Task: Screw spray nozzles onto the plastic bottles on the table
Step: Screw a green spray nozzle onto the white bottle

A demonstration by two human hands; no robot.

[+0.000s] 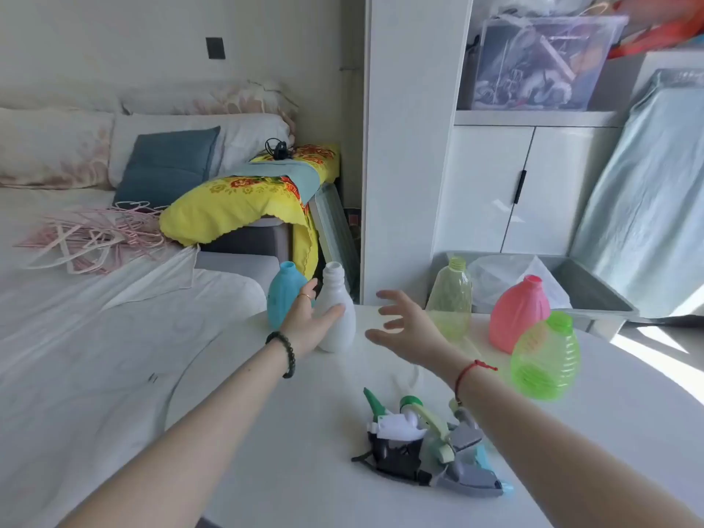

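Several uncapped plastic bottles stand on the white round table (289, 432): a blue bottle (281, 295), a white bottle (337, 318), a pale yellow-green bottle (451, 299), a pink bottle (520, 314) and a bright green bottle (545, 362) nearest on the right. My left hand (310, 318) touches the white bottle's left side, thumb across its front, fingers not closed around it. To the right of that bottle my right hand (404, 325) hovers with spread fingers, holding nothing. A heap of spray nozzles (426, 443) lies on the table below my right wrist.
A bed (95, 329) with white sheets and pink hangers (91, 238) borders the table on the left. Behind the table are a white cabinet (491, 188) and a grey bin (594, 287) with a plastic bag.
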